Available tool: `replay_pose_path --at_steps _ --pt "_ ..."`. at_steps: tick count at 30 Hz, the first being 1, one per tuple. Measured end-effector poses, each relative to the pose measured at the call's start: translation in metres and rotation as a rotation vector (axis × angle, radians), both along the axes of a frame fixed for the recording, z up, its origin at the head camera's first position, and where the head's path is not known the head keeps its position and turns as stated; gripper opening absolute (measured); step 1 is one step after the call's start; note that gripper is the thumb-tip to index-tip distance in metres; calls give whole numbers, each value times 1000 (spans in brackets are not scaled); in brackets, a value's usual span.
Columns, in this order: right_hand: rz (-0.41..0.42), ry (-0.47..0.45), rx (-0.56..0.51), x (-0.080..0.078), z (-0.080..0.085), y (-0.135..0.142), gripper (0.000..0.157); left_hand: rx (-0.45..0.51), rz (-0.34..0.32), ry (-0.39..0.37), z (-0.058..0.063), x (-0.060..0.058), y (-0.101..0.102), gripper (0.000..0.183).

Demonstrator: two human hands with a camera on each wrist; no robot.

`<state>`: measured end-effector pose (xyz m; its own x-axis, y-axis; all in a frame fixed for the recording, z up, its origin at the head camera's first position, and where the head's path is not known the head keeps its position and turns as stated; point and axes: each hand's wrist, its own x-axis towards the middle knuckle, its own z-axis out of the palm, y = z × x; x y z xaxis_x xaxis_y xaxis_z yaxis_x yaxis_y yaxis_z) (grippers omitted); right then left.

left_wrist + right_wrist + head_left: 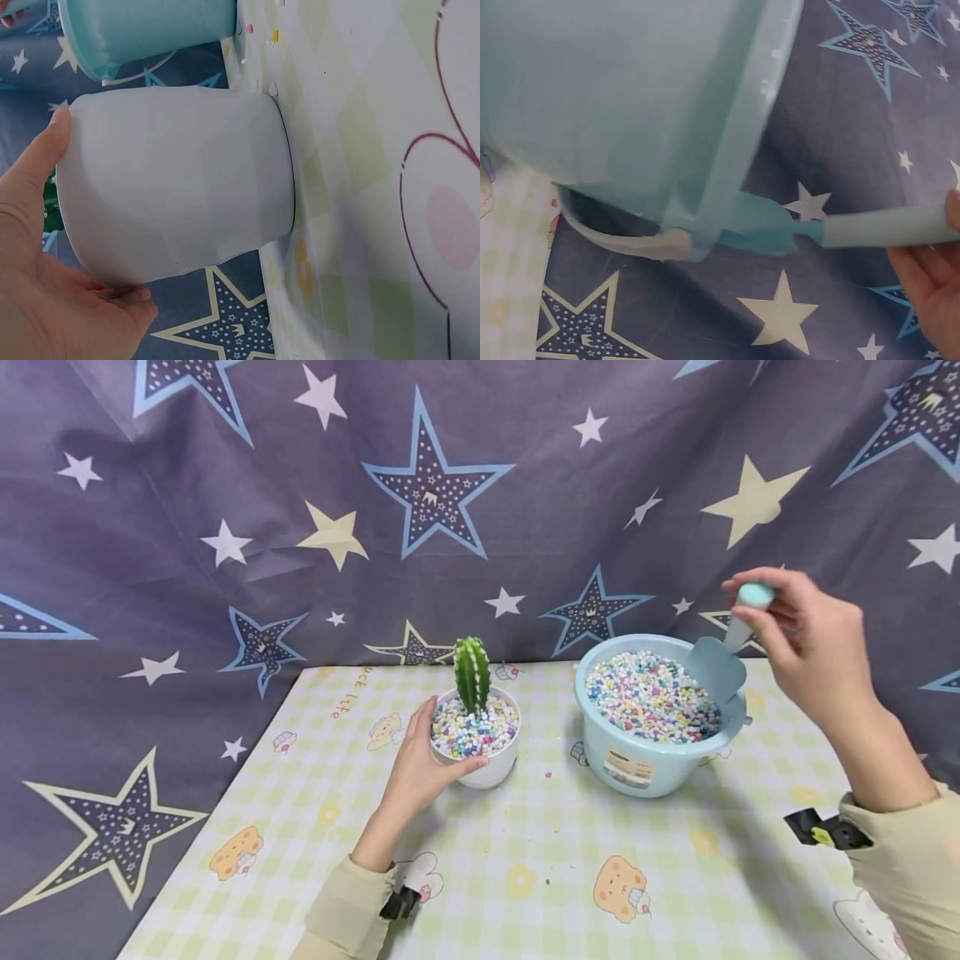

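A white pot holds an upright green cactus amid multicoloured pebbles. My left hand grips the pot's near left side, fingers and thumb spread around its rim; the left wrist view shows the hand at the pot. On the right, my right hand holds a blue toy shovel by its pale handle. The shovel's blade reaches down inside the right rim of a light blue bucket of similar pebbles; its tip is hidden.
A checked tablecloth with cartoon prints covers the table. A few loose pebbles lie between pot and bucket and nearer the front. Behind the table hangs a dark star-patterned curtain. The bucket's white handle hangs along its side.
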<state>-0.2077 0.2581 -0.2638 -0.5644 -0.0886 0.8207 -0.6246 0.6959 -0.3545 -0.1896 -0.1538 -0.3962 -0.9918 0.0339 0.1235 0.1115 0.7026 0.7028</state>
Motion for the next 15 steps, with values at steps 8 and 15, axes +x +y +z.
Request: replay_pose_path --at_steps 8,15 --pt "-32 -83 66 -14 5 1 30 -7 4 -2 2 0 0 121" --pt "-105 -276 -12 -40 -6 12 30 -9 2 -8 2 0 0 121"
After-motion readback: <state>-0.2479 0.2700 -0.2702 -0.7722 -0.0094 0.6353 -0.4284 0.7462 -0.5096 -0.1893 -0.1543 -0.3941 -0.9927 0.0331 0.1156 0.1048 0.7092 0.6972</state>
